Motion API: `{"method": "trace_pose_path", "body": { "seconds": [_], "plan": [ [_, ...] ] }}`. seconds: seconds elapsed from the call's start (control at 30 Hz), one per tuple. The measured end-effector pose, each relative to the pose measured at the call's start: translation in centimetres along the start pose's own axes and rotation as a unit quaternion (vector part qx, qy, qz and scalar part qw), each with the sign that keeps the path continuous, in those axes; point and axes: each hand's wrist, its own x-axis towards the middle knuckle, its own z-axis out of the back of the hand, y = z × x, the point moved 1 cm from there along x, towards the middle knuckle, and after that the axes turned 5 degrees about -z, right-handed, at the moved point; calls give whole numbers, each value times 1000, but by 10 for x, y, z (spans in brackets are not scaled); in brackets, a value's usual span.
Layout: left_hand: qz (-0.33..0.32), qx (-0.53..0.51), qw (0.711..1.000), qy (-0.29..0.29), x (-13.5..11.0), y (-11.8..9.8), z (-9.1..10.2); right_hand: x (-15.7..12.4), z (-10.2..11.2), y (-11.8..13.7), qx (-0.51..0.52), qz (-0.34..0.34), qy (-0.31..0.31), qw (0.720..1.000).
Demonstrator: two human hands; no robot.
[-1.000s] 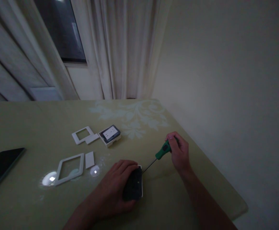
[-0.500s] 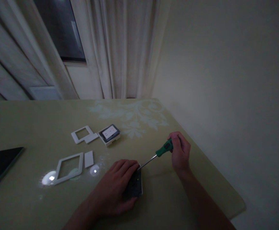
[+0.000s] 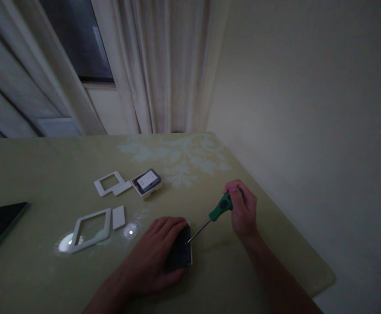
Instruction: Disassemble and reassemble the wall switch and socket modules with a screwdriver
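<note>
My right hand [image 3: 244, 209] is wrapped round the green handle of a screwdriver [image 3: 221, 206]. Its thin metal shaft slants down to the left, and the tip meets the right part of a dark, flat-faced wall switch or socket unit [image 3: 180, 252] with a pale edge. My left hand [image 3: 154, 257] grips that unit on the table, fingers over the far side and thumb along the near side. The hand hides the unit's left part. Whether the tip sits in a screw is too small to tell.
Farther back lies a wall socket [image 3: 147, 181] in a white box. Left of it are a white frame [image 3: 100, 188] and a small white plate [image 3: 122, 188]. Nearer are a larger white frame [image 3: 75, 235] and another plate [image 3: 118, 217]. A dark flat device [image 3: 0, 226] lies far left; a wall borders the right.
The screwdriver tip has moved from the unit's far right corner toward me, down to a spot along its right side. My left hand keeps its hold. The view has shifted slightly.
</note>
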Motion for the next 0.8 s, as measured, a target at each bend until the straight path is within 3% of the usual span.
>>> {"method": "trace_pose_path", "body": {
  "seconds": [0.27, 0.5, 0.63, 0.8],
  "plan": [
    [5, -16, 1000, -5, 0, 3, -2, -8, 2, 10, -18, 41, -3, 999],
    [13, -39, 999, -3, 0, 4, -1, 5, 4, -7, -2, -18, -36, 999],
    [59, -83, 995, 8, -7, 14, 7, 8, 4, -14, 9, -39, -17, 999],
    [116, -145, 983, 5, -14, 27, 22, -2, -5, -2, 14, -21, 19, 1000]
  ]
}}
